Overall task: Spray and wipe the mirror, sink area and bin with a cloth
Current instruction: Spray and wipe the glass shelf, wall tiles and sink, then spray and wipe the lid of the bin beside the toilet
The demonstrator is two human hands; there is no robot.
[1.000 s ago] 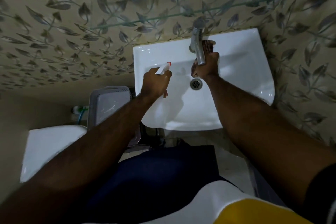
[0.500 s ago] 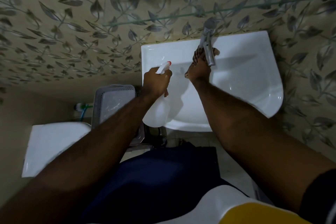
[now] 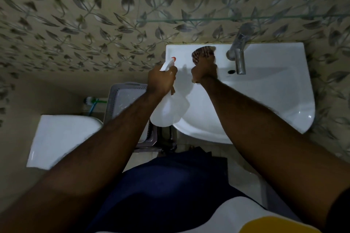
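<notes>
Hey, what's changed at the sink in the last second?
The right hand slid the cloth left along the back ledge of the sink, from the tap to a spot well left of it. The left hand still grips the spray bottle over the sink's left edge, and the tap itself has not moved.

Person, seen from above. Left hand (image 3: 161,79) and right hand (image 3: 204,72) bare, forearms bare. Black sleeve (image 3: 341,212) at lower right corner. Navy-blue garment (image 3: 170,185), lower centre. White top (image 3: 236,212) with yellow panel (image 3: 274,226) along bottom edge.
</notes>
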